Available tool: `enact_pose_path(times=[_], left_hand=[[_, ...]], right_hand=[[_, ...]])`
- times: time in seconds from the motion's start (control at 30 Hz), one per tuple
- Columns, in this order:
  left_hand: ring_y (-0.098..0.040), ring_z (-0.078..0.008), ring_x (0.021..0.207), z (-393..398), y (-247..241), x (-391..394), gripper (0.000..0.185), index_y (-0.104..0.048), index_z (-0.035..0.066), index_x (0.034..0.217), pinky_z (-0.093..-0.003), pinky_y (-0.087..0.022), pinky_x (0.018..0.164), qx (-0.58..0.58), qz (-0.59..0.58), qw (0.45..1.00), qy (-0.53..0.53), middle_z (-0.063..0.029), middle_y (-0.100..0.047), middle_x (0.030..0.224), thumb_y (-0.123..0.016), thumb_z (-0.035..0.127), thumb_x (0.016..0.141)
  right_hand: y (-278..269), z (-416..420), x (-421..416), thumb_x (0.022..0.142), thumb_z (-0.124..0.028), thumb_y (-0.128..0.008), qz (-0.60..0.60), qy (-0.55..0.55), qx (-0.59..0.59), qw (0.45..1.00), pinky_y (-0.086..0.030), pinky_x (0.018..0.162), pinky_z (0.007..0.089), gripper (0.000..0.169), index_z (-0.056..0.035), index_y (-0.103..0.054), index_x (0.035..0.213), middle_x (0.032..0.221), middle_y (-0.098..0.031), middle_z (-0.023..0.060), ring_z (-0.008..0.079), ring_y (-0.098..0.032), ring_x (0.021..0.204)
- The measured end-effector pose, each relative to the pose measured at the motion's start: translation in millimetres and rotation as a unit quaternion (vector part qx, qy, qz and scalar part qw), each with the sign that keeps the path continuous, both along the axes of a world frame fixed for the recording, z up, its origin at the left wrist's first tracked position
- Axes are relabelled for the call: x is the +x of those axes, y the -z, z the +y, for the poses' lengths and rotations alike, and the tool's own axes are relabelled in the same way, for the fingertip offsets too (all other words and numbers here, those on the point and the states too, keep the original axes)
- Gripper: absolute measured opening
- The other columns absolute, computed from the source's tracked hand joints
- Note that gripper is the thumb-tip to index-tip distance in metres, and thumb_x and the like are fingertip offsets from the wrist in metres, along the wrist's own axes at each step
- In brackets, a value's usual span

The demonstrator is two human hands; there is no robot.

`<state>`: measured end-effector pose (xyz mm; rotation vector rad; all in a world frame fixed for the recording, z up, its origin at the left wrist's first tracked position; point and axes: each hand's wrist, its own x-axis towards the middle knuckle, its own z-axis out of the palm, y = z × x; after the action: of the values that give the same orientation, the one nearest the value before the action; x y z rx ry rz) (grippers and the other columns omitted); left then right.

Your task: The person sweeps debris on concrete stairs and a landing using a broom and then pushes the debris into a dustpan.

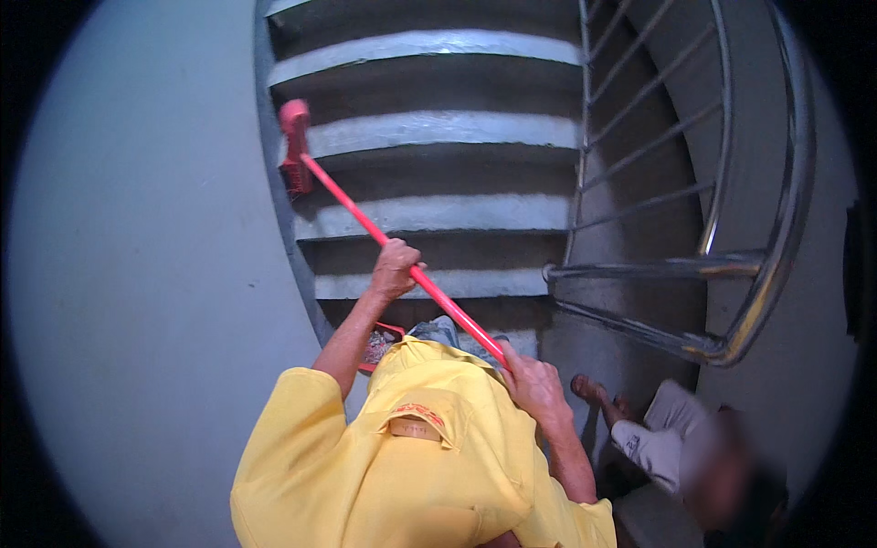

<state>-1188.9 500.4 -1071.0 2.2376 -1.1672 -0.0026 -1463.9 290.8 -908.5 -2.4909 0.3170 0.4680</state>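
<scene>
A red broom spans the middle of the view, its straight handle point(445, 301) running diagonally. My left hand point(395, 267) grips the handle about midway. My right hand point(538, 383) is closed around its near end, in front of my yellow shirt. At the far end, the red plastic broom head point(297, 140) is over the left side of the concrete steps point(438, 133), with its bristles beside the wall. A red dustpan point(396, 331) with grey debris in it sits below my left forearm, partly hidden by my arm and shirt.
The left side is bounded by a plain pale wall point(151, 240). A metal stair railing point(736, 342) with worn paint curves along the right. Another person point(658, 445) in light clothing is at the lower right, beyond my right arm. My shoe point(445, 329) shows below the steps.
</scene>
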Motion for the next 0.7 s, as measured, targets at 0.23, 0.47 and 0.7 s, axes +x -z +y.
enact_pose_path(times=[0.23,0.47,0.7], left_hand=[[-0.050,-0.0323,0.073,-43,11,-56,0.026,-0.048,0.007,0.065,-0.0452,-0.041,0.072,-0.068,0.011,0.998,0.017,-0.0114,-0.050,0.067,-0.073,0.014,0.065],[-0.050,-0.0297,0.078,-144,2,-143,0.023,-0.054,0.009,0.077,-0.0428,-0.038,0.075,-0.120,0.133,0.931,0.317,-0.0096,-0.050,0.074,-0.073,0.017,0.066],[-0.056,-0.0350,0.074,-208,-34,-218,0.024,-0.053,0.006,0.076,-0.0447,-0.041,0.068,-0.020,0.176,0.802,0.571,-0.0146,-0.056,0.073,-0.071,0.021,0.069]], right_hand=[[2,-2,-54,0.085,-0.026,-0.063,0.011,0.080,-0.089,0.993,-0.051,0.059,0.0474,0.044,-0.0211,-0.052,0.128,0.081,-0.065,0.0114,0.0341,-0.065,0.068],[-62,6,-169,0.079,-0.018,-0.068,0.081,0.293,-0.137,0.943,-0.050,0.068,0.0440,0.041,-0.0181,-0.062,0.119,0.087,-0.067,0.0147,0.0341,-0.065,0.081],[-95,48,-280,0.070,-0.019,-0.075,0.061,0.528,0.052,0.845,-0.051,0.072,0.0333,0.045,-0.0075,-0.067,0.113,0.091,-0.071,0.0140,0.0242,-0.069,0.079]])
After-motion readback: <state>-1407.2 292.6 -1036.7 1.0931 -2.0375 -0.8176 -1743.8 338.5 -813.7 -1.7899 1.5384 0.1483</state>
